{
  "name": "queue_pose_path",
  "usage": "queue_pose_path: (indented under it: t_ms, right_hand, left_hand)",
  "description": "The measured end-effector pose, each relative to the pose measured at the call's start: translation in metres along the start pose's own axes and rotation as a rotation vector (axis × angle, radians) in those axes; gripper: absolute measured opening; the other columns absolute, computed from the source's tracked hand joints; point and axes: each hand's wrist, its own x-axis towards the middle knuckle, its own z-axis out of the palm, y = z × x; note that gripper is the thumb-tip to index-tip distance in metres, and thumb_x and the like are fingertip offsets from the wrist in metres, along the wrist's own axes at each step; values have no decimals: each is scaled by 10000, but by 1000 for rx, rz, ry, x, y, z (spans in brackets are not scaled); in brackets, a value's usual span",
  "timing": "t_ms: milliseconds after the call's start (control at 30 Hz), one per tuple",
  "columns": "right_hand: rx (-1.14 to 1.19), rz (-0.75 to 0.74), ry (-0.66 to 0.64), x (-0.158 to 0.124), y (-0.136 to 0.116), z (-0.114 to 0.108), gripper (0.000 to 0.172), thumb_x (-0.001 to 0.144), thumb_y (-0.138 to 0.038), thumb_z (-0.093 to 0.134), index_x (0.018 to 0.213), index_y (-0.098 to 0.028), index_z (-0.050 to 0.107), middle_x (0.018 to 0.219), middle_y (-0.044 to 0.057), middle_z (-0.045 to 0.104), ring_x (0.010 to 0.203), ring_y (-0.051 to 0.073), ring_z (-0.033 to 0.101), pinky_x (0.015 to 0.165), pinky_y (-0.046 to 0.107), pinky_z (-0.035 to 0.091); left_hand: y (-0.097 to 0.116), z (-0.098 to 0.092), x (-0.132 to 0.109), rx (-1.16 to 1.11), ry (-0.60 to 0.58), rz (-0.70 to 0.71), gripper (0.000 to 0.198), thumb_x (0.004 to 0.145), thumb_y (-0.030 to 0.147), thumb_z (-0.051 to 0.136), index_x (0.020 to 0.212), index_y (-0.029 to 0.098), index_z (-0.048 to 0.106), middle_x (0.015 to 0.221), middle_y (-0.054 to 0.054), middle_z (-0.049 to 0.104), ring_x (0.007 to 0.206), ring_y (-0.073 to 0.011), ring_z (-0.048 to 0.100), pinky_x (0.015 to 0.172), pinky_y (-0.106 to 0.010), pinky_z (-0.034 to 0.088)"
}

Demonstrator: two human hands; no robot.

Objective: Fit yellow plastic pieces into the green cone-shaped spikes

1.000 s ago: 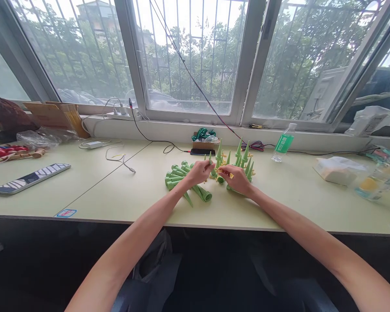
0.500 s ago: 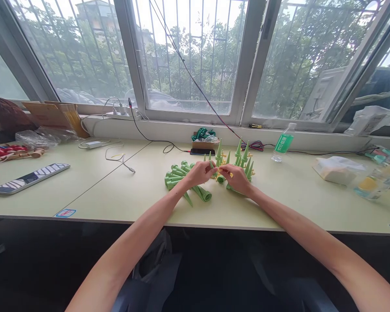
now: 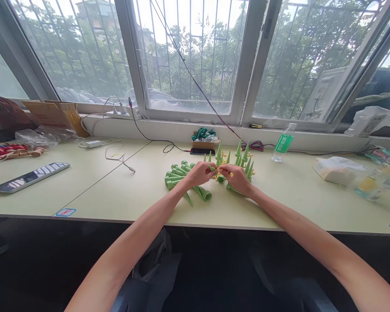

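My left hand (image 3: 199,174) is closed on a green plastic watering spike (image 3: 211,167), mostly hidden by the fingers. Facing it, my right hand (image 3: 235,177) pinches a small yellow valve piece (image 3: 219,170) against the spike's end; whether the two are joined I cannot tell. Under and left of my left hand lies a fan of green spikes (image 3: 173,178), one with its hollow mouth (image 3: 207,196) towards me. Behind my right hand several green spikes (image 3: 245,153) stand point up, with yellow valve pieces (image 3: 250,155) among them.
Behind the spikes are a black phone (image 3: 202,151) and a small carton (image 3: 203,144) with green material. A water bottle (image 3: 282,143) and tissue pack (image 3: 334,169) stand to the right. At left lie a tablet (image 3: 30,177) and a white cable (image 3: 120,160). The table edge (image 3: 227,226) runs before me.
The spike in my left hand has tipped from pointing upward to lying lower, towards my right hand. Both hands otherwise keep almost the same place.
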Motion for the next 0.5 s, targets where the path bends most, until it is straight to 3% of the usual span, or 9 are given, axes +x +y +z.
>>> queue_pose_path:
  t_ms: [500]
  right_hand:
    - [10, -5, -7, 1, -1, 0, 206, 959, -335, 540, 992, -194, 686, 920, 77, 710, 754, 187, 629, 707, 320, 499]
  left_hand:
    - [0, 1, 1, 5, 38, 42, 210, 888, 301, 578, 875, 167, 739, 654, -10, 648, 553, -101, 519, 574, -215, 405]
